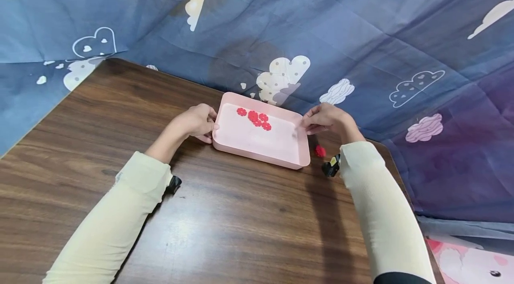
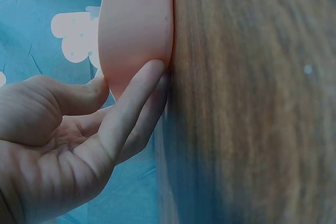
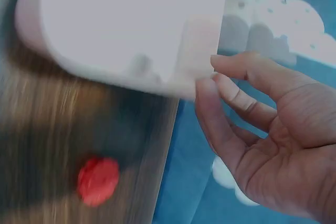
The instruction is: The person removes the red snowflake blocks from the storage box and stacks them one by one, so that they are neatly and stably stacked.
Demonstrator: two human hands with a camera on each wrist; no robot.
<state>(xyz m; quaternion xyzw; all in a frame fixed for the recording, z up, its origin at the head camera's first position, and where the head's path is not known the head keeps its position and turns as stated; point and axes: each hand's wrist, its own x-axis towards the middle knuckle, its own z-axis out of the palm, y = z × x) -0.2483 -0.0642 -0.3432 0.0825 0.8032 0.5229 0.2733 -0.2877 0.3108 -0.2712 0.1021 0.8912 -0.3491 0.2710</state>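
Note:
A shallow pink tray (image 1: 241, 139) with rounded corners is near the back edge of the table, several small red flower-shaped pieces (image 1: 253, 116) clustered inside it. My left hand (image 1: 197, 122) grips its left end, thumb at the rim and fingers against the outer wall (image 2: 137, 30). At the other end, my right hand (image 1: 326, 119) pinches the tray's rim between thumb and fingers. Just outside the tray, below the right hand, another red piece (image 1: 320, 151) lies on the table; it looks rounded and blurred in the right wrist view.
The brown wood-grain table (image 1: 241, 221) reaches back to a blue curtain (image 1: 225, 52) printed with clouds. Black devices are on both wrists, the right one (image 1: 331, 166) close to the loose red piece. A pink and white printed item (image 1: 474, 261) shows beyond the table at lower right.

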